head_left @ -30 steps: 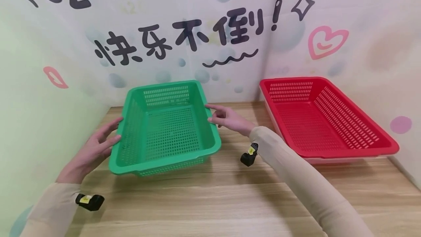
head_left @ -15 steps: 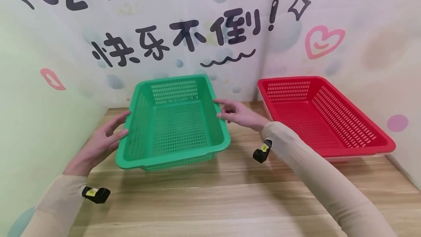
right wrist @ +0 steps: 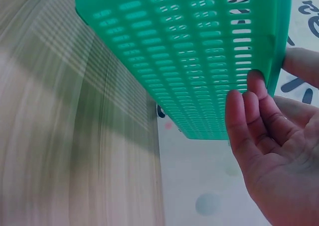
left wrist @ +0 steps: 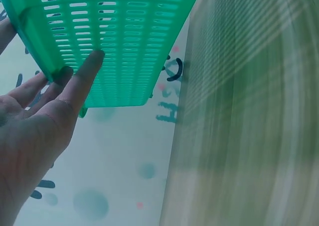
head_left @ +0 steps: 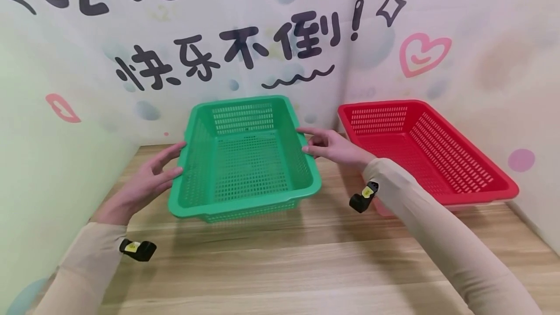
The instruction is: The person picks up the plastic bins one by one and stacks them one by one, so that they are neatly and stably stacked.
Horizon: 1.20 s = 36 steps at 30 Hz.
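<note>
A green perforated plastic basket (head_left: 245,204) hangs a little above the wooden table, held between both hands. My left hand (head_left: 148,183) holds its left rim, thumb on top and fingers against the side wall. In the left wrist view the left hand (left wrist: 45,121) lies with its fingers along the green basket's (left wrist: 114,36) slotted wall. My right hand (head_left: 332,147) grips the right rim. In the right wrist view the right hand (right wrist: 269,136) has its fingers curled under the rim of the green basket (right wrist: 199,61) and its thumb on the far side. The basket is empty.
An empty red basket (head_left: 455,154) of the same kind sits on the table (head_left: 280,266) at the right, against the wall. Walls with a printed banner close in the back, left and right. Black wrist cameras (head_left: 137,250) hang under both sleeves.
Both hands have carried the green basket to the right and slightly farther back, closer to the red basket. The hold on its two rims is the same.
</note>
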Motion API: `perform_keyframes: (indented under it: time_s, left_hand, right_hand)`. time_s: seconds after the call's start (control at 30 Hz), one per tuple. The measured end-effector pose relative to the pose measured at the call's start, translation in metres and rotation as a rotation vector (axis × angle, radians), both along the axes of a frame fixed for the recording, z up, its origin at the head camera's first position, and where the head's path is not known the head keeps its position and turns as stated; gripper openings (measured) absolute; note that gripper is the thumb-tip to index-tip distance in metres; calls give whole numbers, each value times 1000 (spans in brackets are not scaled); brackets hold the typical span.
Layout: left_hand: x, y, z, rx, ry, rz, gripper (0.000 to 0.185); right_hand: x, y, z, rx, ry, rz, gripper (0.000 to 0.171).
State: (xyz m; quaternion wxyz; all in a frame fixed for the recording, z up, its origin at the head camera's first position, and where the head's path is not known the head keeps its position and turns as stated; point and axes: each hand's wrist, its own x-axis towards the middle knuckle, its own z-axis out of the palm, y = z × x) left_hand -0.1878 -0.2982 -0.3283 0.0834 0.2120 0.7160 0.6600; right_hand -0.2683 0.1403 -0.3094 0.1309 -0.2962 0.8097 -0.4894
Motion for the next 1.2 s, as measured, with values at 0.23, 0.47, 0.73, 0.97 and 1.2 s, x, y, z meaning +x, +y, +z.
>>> perform_keyframes:
  time_s: [0.23,0.47,0.73,0.97,1.2]
  left_hand:
    - [-4,6,2,-18,-7,3,60]
    - [-9,16,8,-59,1,-12,61]
    - [-15,29,15,-87,21,-24,61]
    - [-21,40,18,-52,41,-56,62]
    - [-29,48,17,-28,44,-84,62]
  right_hand:
    - [1,10,3,17,-48,-22,64]
    - [2,22,11,38,-41,-45,65]
    - [7,38,18,54,-29,-85,66]
    - [11,51,19,49,-6,-99,68]
    - [16,60,16,31,-4,-128,68]
